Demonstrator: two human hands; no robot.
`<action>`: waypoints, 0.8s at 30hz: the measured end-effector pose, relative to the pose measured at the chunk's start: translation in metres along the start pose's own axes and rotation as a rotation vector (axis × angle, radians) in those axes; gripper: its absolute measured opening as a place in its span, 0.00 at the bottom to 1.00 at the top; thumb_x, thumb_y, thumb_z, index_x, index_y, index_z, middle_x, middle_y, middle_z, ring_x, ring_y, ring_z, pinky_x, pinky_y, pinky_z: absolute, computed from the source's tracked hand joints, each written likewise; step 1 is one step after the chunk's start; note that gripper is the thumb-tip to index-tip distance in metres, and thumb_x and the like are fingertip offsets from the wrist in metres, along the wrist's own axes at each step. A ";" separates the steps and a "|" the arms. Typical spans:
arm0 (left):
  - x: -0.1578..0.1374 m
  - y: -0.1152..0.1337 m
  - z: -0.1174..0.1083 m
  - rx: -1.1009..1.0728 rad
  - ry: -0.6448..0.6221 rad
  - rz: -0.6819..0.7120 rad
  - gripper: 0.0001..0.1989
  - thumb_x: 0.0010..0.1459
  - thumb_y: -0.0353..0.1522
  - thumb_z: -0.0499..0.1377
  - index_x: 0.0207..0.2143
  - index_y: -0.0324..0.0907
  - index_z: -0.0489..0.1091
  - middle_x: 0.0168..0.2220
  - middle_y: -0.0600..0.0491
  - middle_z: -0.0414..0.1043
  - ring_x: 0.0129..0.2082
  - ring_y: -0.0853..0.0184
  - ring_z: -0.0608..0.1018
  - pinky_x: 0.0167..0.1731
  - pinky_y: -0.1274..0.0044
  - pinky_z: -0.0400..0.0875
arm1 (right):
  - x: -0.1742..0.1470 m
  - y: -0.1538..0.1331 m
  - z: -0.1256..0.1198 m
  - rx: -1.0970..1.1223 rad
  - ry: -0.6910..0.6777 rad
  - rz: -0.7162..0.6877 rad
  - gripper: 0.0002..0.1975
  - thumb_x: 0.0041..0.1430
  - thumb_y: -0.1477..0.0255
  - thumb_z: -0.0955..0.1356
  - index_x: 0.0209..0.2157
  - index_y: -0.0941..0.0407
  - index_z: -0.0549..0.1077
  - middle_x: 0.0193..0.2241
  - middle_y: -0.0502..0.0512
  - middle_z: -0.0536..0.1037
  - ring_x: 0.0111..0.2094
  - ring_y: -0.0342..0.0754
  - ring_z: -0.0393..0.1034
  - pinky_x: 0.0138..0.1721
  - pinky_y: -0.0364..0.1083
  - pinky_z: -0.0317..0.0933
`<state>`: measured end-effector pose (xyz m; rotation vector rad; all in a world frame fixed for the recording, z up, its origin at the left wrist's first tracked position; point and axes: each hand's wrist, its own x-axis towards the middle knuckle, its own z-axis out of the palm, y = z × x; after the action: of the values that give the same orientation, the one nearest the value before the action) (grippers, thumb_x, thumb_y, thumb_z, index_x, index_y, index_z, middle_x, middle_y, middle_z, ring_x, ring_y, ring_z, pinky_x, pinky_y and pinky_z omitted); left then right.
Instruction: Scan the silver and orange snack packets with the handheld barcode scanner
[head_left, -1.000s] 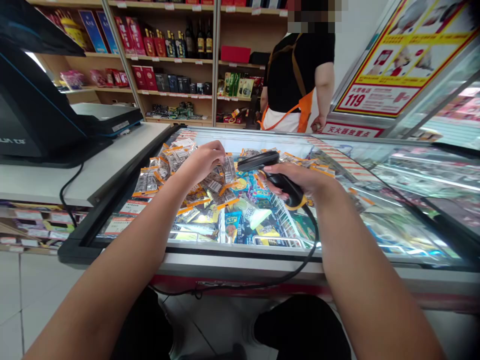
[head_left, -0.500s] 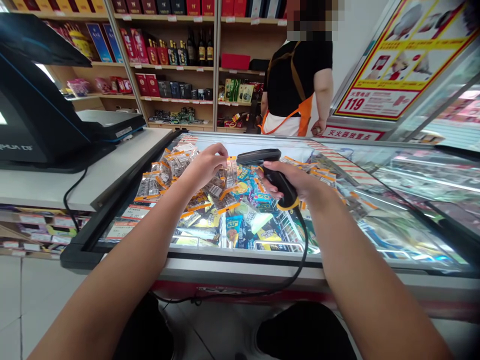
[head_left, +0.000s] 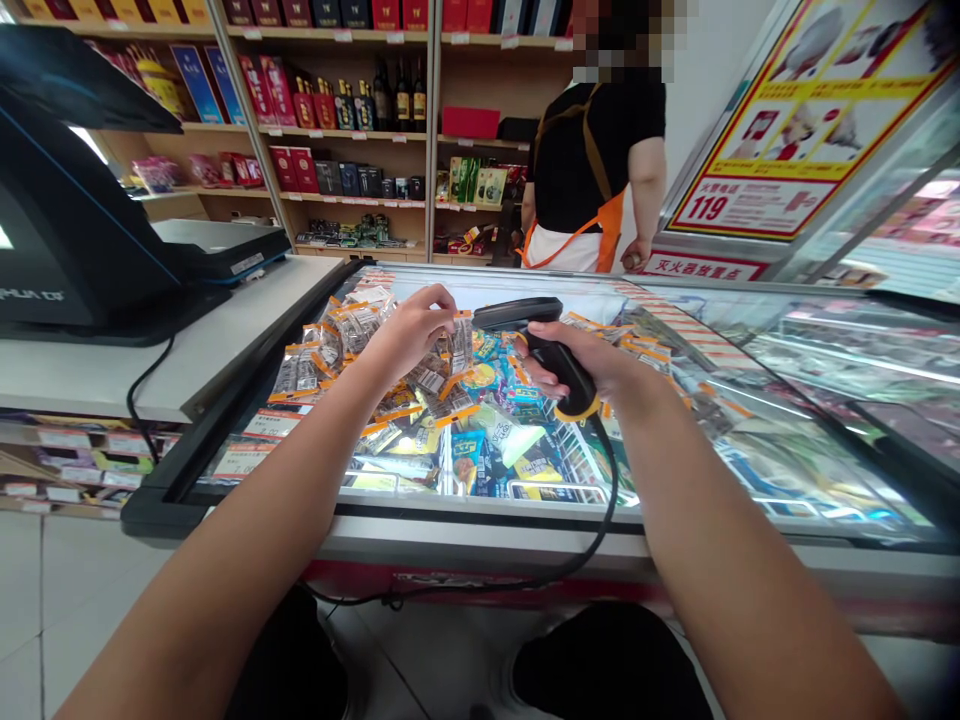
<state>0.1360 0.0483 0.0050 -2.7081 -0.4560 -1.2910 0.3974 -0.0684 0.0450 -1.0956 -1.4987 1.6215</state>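
My right hand is wrapped round the handle of a black barcode scanner, its head pointing left. A black cable runs from the handle down past the freezer's front edge. Between the pinched fingers of my left hand is a small clear snack packet with an orange edge and a printed label. The scanner's head is just right of this packet, apart from it. More orange-edged packets lie in a heap on the glass freezer top, left of and below my left hand.
Colourful ice cream packs show through the glass. A dark checkout terminal stands on the white counter at left. A person in an orange-strapped apron stands behind the freezer, facing the shelves. More packets lie right of the scanner.
Almost nothing differs. The packet in my left hand is turned very slightly; both hands and the scanner stay in the same place.
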 end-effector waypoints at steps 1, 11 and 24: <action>0.000 0.001 -0.001 -0.001 0.008 -0.014 0.12 0.65 0.23 0.53 0.32 0.42 0.72 0.42 0.49 0.72 0.40 0.67 0.76 0.42 0.74 0.71 | 0.000 0.000 0.000 0.006 0.001 -0.001 0.17 0.65 0.55 0.67 0.34 0.55 0.69 0.17 0.48 0.67 0.15 0.42 0.59 0.17 0.41 0.54; 0.000 -0.003 -0.006 0.215 -0.049 -0.187 0.12 0.66 0.26 0.51 0.35 0.42 0.73 0.40 0.47 0.72 0.41 0.61 0.74 0.43 0.70 0.69 | 0.001 -0.005 -0.005 0.212 0.208 -0.011 0.14 0.62 0.58 0.69 0.33 0.54 0.69 0.19 0.48 0.67 0.16 0.41 0.58 0.17 0.41 0.56; 0.008 0.032 -0.022 0.532 -0.198 -0.525 0.20 0.61 0.23 0.52 0.51 0.45 0.74 0.56 0.44 0.70 0.58 0.48 0.67 0.54 0.55 0.62 | 0.004 -0.007 -0.023 0.524 0.648 -0.214 0.12 0.62 0.60 0.68 0.32 0.53 0.66 0.19 0.45 0.65 0.17 0.40 0.58 0.18 0.41 0.60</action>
<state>0.1349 0.0145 0.0262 -2.3294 -1.3808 -0.8073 0.4159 -0.0542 0.0519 -0.9803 -0.6874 1.2334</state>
